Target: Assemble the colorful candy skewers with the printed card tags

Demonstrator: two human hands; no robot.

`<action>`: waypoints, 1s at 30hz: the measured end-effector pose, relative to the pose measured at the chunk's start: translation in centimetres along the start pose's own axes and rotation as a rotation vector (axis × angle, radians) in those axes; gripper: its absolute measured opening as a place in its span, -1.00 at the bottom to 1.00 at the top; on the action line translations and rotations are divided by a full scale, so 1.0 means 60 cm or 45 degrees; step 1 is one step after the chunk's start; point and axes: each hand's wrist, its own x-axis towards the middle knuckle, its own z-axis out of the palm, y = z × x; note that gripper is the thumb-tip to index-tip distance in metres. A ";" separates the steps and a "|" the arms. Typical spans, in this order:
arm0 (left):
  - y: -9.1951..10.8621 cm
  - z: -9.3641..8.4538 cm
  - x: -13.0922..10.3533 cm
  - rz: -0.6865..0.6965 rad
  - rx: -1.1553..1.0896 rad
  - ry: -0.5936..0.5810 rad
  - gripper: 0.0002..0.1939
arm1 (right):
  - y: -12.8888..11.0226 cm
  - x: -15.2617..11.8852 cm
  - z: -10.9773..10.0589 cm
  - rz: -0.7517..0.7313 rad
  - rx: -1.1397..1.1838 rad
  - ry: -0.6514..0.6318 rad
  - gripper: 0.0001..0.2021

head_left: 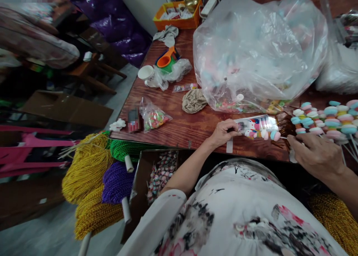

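Note:
My left hand (pixel 225 132) pinches the closed end of a clear printed wrapper (pixel 258 125) near the table's front edge. A short skewer of pastel marshmallow-like pieces (pixel 270 135) lies along the wrapper, partly inside it. Its white stick points right, and the fingertips of my right hand (pixel 317 151) are closed on the stick's end. Brown-gold twist ties (pixel 284 122) lie just behind the stick. More pastel skewers (pixel 332 120) are heaped beyond my right hand, their sticks toward me.
A big clear plastic bag (pixel 257 51) covers the back middle. At left lie a small bag of colourful pieces (pixel 155 118), a crumpled cloth (pixel 194 101), a white cup (pixel 145 73) and an orange basket (pixel 179 23). Below the edge stands a box of skewers (pixel 142 170) beside yellow cord bundles (pixel 86 170).

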 end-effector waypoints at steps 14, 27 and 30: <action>-0.004 -0.002 -0.002 0.158 0.016 0.016 -0.74 | -0.018 0.004 -0.011 0.070 -0.038 -0.028 -0.86; 0.000 0.014 -0.008 0.192 0.557 -0.032 -0.74 | -0.007 0.005 0.014 0.464 0.818 -0.109 -0.87; -0.007 0.018 -0.010 0.266 0.692 -0.025 -0.81 | -0.011 0.002 0.013 0.399 0.708 -0.076 -0.87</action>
